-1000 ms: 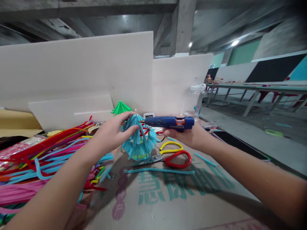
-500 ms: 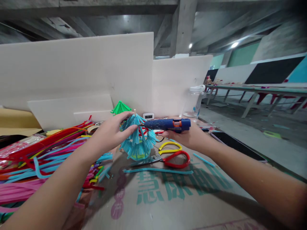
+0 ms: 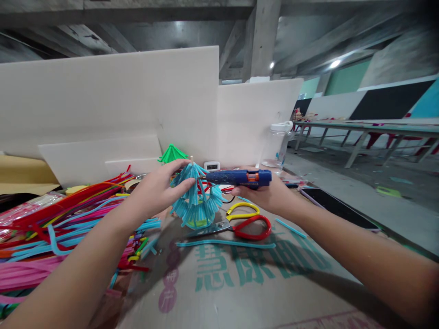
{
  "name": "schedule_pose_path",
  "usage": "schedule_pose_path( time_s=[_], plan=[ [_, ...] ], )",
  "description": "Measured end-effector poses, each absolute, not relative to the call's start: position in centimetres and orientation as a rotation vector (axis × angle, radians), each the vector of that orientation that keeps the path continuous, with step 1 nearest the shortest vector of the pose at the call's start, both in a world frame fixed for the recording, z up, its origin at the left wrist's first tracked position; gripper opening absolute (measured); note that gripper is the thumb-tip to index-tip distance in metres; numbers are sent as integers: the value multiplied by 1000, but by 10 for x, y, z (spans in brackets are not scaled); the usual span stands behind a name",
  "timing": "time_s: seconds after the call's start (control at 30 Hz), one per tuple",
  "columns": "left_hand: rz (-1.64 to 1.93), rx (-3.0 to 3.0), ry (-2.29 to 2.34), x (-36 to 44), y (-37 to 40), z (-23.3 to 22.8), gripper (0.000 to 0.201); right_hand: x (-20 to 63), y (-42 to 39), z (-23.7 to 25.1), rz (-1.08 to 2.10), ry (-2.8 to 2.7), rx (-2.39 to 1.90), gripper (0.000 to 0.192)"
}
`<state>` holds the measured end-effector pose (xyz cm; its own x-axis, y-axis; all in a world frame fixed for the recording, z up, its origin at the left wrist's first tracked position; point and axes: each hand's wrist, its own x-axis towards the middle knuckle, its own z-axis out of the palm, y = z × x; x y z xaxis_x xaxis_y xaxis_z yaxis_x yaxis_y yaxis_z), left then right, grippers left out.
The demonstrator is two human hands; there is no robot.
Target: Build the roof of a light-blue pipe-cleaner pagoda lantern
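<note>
My left hand (image 3: 167,186) grips the upper tier of a light-blue tiered pipe-cleaner model (image 3: 197,212), thumb in front, a wooden stick tip poking out at its top. In my right hand (image 3: 262,195) is a dark-blue hot glue gun (image 3: 236,177), held level, its nozzle against or very near the model's upper tier beside my left thumb. Just in front of the model lie scissors (image 3: 252,227) with one red and one yellow handle. Below them a light-blue pipe cleaner (image 3: 226,244) stretches across the cardboard, and a shorter blue piece (image 3: 291,227) rests to the right.
Bundles of coloured pipe cleaners (image 3: 37,246) cover the left side. Behind stand a green umbrella-shaped piece (image 3: 172,154), a small white digital timer (image 3: 211,166) and a clear plastic bottle (image 3: 276,145) before white boards (image 3: 137,100). A black phone (image 3: 338,209) lies at right.
Almost nothing differs. Both hands, the glue gun and the model keep their places, with only a very slight shift of the view.
</note>
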<state>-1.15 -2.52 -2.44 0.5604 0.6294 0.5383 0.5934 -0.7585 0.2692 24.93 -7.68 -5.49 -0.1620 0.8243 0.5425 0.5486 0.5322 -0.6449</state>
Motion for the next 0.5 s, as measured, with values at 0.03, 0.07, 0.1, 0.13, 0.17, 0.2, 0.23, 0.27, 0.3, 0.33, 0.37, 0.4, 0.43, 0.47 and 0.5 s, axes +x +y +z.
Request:
schedule_pose_path(
  time_s=[0.03, 0.07, 0.1, 0.13, 0.17, 0.2, 0.23, 0.27, 0.3, 0.33, 0.37, 0.4, 0.43, 0.47, 0.5],
  plan=[
    [976, 2730, 1067, -12, -25, -24, 46, 249, -76, -55, 372, -1842, -1128, 30],
    [978, 2736, 1066, -12, -25, -24, 46, 249, -76, -55, 371, -1844, -1121, 31],
    [979, 2741, 1067, -12, -25, -24, 46, 249, -76, -55, 369, -1844, -1116, 31],
    [980, 2742, 1071, -12, -25, -24, 46, 248, -76, -55, 367, -1843, -1114, 31],
    [980, 2740, 1075, -12, -24, -24, 46, 248, -76, -55, 364, -1843, -1115, 31],
    [980, 2736, 1077, -12, -24, -24, 46, 248, -76, -55, 359, -1841, -1118, 31],
    [976, 2730, 1077, -12, -25, -24, 46, 248, -77, -55, 353, -1842, -1122, 31],
    [975, 2723, 1079, -12, -25, -24, 46, 248, -77, -54, 347, -1842, -1128, 31],
    [975, 2716, 1080, -12, -25, -24, 46, 247, -77, -54, 343, -1844, -1131, 31],
    [978, 2711, 1082, -12, -25, -24, 46, 247, -78, -54, 334, -1844, -1134, 31],
    [978, 2706, 1086, -12, -26, -24, 46, 247, -78, -53, 319, -1842, -1138, 32],
    [978, 2701, 1090, -12, -26, -24, 46, 247, -78, -53, 301, -1840, -1145, 32],
    [975, 2697, 1092, -13, -27, -24, 46, 247, -78, -53, 281, -1837, -1150, 33],
    [971, 2696, 1091, -13, -27, -24, 46, 247, -78, -53, 265, -1832, -1155, 33],
    [965, 2697, 1089, -13, -27, -24, 46, 247, -78, -53, 255, -1830, -1159, 33]
  ],
)
